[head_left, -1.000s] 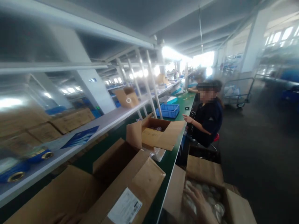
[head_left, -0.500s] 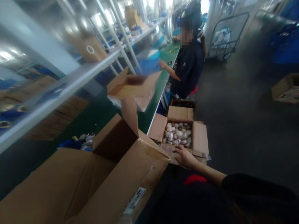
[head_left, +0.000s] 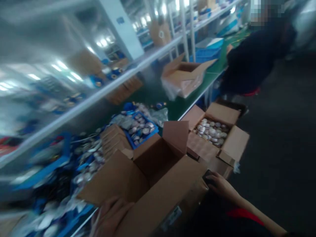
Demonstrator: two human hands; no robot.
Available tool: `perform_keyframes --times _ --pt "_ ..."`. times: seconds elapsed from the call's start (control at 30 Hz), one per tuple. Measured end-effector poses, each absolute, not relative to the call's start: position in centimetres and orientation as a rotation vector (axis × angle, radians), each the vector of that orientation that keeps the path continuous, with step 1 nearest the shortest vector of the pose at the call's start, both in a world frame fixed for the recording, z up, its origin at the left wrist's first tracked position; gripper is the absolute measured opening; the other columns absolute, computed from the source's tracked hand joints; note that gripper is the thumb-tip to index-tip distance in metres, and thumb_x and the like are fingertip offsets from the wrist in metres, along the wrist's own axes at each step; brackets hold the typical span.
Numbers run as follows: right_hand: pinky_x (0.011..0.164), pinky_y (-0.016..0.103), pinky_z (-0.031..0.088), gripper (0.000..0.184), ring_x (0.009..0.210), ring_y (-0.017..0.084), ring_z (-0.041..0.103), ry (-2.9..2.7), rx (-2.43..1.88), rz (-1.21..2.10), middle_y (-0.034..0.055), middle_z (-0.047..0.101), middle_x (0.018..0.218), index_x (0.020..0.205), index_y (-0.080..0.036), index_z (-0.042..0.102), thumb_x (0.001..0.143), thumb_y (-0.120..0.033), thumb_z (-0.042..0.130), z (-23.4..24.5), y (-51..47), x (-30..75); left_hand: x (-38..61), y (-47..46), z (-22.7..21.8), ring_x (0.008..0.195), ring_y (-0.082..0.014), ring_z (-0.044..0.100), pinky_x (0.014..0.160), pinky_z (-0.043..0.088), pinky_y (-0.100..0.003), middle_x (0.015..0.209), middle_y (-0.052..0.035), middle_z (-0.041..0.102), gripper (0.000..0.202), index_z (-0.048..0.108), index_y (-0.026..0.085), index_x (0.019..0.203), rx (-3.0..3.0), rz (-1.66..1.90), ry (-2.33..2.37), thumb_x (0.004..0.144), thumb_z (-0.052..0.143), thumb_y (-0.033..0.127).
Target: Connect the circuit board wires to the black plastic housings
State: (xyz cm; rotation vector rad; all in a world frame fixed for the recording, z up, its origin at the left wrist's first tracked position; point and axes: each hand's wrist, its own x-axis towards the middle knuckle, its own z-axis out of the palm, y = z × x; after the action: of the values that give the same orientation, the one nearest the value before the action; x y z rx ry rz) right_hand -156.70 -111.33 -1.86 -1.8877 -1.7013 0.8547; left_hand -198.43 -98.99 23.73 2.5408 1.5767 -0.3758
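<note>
An open cardboard box (head_left: 170, 187) stands tilted in front of me, its flaps raised and its inside dark. At its near left edge is my left hand (head_left: 112, 215), blurred, with the fingers bent over the cardboard. My right hand (head_left: 222, 187) is at the box's right corner, fingers curled against it; a small dark patch by the fingertips is too blurred to name. Just beyond my right hand, a second open carton (head_left: 234, 144) holds many round, pale, wrapped pieces (head_left: 212, 131).
A green workbench (head_left: 180, 110) runs away to the right, bearing a blue tray (head_left: 135, 144) of round pieces and another open carton (head_left: 187, 82). Loose parts crowd the left. A person in dark clothes (head_left: 254, 62) sits at the bench. A shelf rail (head_left: 103, 95) crosses above.
The view has swung left, showing more of the bench. My right hand has moved from the flap of the carton of round pieces to the nearer box's corner. My left hand has come into view.
</note>
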Motion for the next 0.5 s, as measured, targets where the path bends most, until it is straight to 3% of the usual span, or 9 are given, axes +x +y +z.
perform_keyframes --times 0.13,0.23,0.33,0.5 --pt "0.091 0.043 0.05 0.036 0.104 0.026 0.063 -1.696 -1.754 0.849 0.0151 0.059 0.123 0.106 -0.019 0.068 0.08 -0.04 0.052 -4.0 -112.8 -154.0 -195.7 -106.5 24.3 0.105 -0.0271 0.046 0.093 0.034 -0.042 0.099 -0.0047 0.065 0.026 0.068 0.035 0.101 2.374 -0.197 1.626 0.078 0.056 0.037" --pt "0.079 0.041 0.056 0.038 0.092 0.028 0.067 -1.529 -1.658 0.956 0.0122 0.067 0.11 0.098 -0.023 0.071 0.076 -0.05 0.054 -2.5 -113.6 -151.7 -192.2 -110.4 24.3 0.1 -0.0265 0.045 0.088 0.033 -0.041 0.092 -0.0057 0.062 0.024 0.068 0.029 0.092 2.255 -0.105 1.604 0.076 0.062 0.046" --pt "0.07 0.038 0.058 0.043 0.087 0.031 0.068 -1.21 -1.585 1.207 0.0098 0.072 0.096 0.094 -0.025 0.072 0.069 -0.057 0.057 0.3 -114.2 -149.7 -189.4 -113.4 22.8 0.1 -0.0253 0.044 0.086 0.03 -0.04 0.087 -0.0044 0.061 0.022 0.067 0.026 0.085 2.209 -0.061 1.581 0.074 0.067 0.045" --pt "0.08 0.036 0.056 0.075 0.107 0.033 0.061 -0.906 -1.584 1.361 0.0146 0.064 0.118 0.116 -0.019 0.064 0.066 -0.072 0.046 2.2 -114.5 -147.3 -185.8 -118.0 16.9 0.099 -0.0226 0.043 0.088 0.027 -0.039 0.085 -0.0037 0.061 0.013 0.066 0.021 0.081 2.387 -0.101 1.54 0.08 0.064 0.033"
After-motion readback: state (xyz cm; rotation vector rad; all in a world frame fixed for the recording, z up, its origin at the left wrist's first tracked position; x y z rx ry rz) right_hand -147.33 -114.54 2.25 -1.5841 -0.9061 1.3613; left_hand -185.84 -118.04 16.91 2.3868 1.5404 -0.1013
